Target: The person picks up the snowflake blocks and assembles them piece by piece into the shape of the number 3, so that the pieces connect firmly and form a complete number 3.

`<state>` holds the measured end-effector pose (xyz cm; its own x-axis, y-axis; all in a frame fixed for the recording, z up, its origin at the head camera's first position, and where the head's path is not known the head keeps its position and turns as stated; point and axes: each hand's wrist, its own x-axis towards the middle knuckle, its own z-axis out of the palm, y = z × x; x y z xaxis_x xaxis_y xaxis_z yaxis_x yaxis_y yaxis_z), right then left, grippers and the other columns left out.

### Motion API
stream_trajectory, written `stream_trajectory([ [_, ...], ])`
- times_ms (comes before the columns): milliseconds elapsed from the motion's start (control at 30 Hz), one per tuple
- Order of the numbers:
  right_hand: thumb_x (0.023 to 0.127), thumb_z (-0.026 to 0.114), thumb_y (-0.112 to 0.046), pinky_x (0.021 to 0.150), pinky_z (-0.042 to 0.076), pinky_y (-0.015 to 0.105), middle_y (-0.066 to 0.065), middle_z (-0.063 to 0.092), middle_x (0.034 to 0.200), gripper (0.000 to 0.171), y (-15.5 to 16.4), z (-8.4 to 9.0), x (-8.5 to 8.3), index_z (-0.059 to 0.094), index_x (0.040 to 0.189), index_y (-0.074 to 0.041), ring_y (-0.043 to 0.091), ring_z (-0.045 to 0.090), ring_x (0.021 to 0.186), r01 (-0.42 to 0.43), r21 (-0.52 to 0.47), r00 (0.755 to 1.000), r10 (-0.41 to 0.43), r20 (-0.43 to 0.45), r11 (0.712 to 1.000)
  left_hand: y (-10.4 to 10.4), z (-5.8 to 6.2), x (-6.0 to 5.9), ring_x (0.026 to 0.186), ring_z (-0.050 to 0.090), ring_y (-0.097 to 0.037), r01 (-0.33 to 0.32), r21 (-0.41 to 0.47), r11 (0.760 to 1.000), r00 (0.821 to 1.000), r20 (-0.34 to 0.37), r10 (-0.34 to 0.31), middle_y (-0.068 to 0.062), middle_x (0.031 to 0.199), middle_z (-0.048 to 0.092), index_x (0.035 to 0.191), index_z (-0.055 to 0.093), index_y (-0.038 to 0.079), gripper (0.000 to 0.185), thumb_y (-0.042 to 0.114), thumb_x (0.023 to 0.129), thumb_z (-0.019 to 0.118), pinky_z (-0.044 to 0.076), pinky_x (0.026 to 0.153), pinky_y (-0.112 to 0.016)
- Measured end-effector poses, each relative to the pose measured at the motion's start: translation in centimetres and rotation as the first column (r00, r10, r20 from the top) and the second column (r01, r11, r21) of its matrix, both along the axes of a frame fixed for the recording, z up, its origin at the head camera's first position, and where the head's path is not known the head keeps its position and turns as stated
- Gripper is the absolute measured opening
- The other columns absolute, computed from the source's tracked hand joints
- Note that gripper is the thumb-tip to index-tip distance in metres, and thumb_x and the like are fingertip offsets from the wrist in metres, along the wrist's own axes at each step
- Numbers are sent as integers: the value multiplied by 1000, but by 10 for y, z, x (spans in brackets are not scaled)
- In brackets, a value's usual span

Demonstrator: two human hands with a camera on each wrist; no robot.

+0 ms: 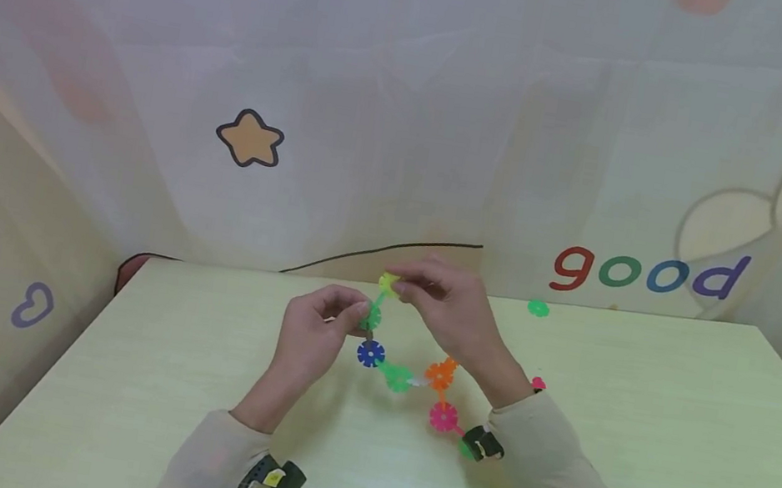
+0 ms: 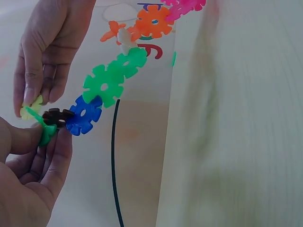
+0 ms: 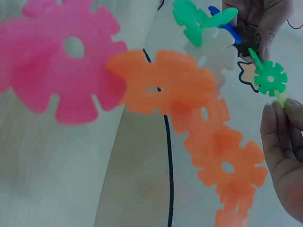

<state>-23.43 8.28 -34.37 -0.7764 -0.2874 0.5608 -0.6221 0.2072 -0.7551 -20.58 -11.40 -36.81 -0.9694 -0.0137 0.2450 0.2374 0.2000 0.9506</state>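
Observation:
Together my hands hold up a chain of slotted plastic snowflake discs. My left hand (image 1: 316,330) pinches a green disc (image 3: 271,78) near one end, between thumb and fingers. A yellow disc (image 1: 388,282), joined to that green one, is pinched by my right hand (image 1: 448,307). Past the left fingers come a brown disc (image 2: 57,117), a blue disc (image 1: 370,353) and a green pair (image 2: 103,86). From there the chain hangs on through a whitish disc (image 3: 217,54), orange discs (image 1: 439,376) and a pink disc (image 1: 443,417). My right wrist covers part of its far end.
A loose green disc (image 1: 538,308) lies at the back edge of the pale table (image 1: 656,452). Something pink (image 1: 539,382) shows beside the right wrist; whether it belongs to the chain I cannot tell. A printed curtain (image 1: 393,126) hangs behind the table.

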Motion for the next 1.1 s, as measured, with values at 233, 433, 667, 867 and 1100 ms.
stream_trajectory([
  [233,95,76,4,80,62,26,4,70,95,21,-2,3,2,80,115,-2,20,71,85,-2,50,1000,2,-9,999,1,-1,0,74,77,-24,-23,-23,999,1000,-17,22,-9,89,74,104,75,-2,6,1,101,70,64,81,-31],
  [433,96,75,4,82,62,27,7,72,99,21,-2,3,2,79,117,0,20,72,87,-16,70,1000,17,-3,997,1,0,3,75,77,-24,-37,-41,998,999,-26,36,-10,89,75,103,75,-2,6,1,102,70,64,82,-33],
  [667,97,75,4,83,62,27,6,71,98,22,-3,2,2,79,118,0,21,71,87,-17,57,1000,17,2,998,1,0,3,76,77,-24,-33,-35,999,999,-27,32,-9,90,75,106,76,-1,7,2,101,71,64,83,-32],
  [867,98,75,0,84,61,28,6,71,99,29,1,3,1,75,127,0,22,72,88,16,61,999,-19,43,998,0,-2,2,82,79,-26,50,61,997,999,4,-50,-12,95,75,110,75,-2,12,5,102,72,64,84,-32],
  [1100,96,79,-4,86,63,33,6,74,101,22,3,10,0,73,118,-3,23,74,89,28,25,991,-31,133,999,-2,-1,1,87,77,-24,109,120,987,993,21,-112,-14,100,75,113,75,-2,14,5,102,71,64,85,-33],
])
